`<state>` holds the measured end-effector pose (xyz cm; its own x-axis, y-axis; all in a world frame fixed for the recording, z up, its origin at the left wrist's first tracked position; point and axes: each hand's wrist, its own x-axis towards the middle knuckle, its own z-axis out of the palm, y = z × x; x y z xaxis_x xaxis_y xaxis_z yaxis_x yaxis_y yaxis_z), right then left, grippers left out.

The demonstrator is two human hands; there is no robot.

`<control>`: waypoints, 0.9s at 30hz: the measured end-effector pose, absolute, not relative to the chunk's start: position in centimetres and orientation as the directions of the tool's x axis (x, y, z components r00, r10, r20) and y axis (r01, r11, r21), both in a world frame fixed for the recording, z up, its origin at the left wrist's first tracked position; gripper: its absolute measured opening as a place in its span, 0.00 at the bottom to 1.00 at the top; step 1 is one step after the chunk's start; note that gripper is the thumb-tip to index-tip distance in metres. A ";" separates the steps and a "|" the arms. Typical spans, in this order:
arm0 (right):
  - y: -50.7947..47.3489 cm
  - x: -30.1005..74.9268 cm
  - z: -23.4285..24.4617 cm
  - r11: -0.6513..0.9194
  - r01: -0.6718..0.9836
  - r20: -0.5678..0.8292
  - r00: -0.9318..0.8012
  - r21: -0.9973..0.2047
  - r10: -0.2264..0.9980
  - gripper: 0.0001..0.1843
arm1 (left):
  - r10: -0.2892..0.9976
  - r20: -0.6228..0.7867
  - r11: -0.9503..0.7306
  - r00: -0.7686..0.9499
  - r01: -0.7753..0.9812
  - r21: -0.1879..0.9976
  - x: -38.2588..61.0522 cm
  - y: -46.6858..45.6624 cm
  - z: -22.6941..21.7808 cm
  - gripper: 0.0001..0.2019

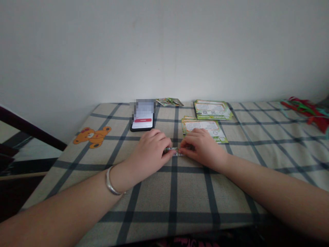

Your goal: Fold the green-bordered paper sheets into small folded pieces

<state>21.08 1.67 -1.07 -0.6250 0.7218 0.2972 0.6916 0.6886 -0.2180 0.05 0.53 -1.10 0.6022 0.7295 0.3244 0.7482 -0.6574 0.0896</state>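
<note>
Between my two hands, low over the checked tablecloth (159, 202), is a small narrow packet-like strip (175, 153), whitish with printed colours; most of it is hidden by fingers. My left hand (154, 151), with a silver bangle at the wrist, pinches its left end between thumb and fingers. At the other end, my right hand (202, 146) has its thumb and fingers closed on the strip too. Just beyond my right hand lie green-and-white printed cards (199, 124), partly covered by that hand.
A phone (144, 120) with a lit screen lies beyond my left hand. Small crumpled packets (169, 101) are by the wall, with another stack of printed cards (212, 109) to their right. An orange bear cutout (92, 136) lies left; red and green fabric (308, 111) is far right.
</note>
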 end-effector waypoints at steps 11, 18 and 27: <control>1.4 20.9 -1.0 0.704 0.694 0.328 -0.637 -0.151 0.698 0.07 | 0.711 0.322 -0.651 0.626 0.758 -0.037 0.3 0.2 -1.0 0.09; 1.5 20.9 -1.1 0.685 0.702 0.317 -0.615 -0.197 0.722 0.13 | 0.714 0.310 -0.657 0.627 0.754 -0.013 0.1 0.4 -1.1 0.09; 1.2 21.1 -0.8 0.710 0.696 0.296 -0.659 -0.109 0.692 0.13 | 0.724 0.282 -0.665 0.629 0.746 0.043 0.0 0.6 -1.2 0.10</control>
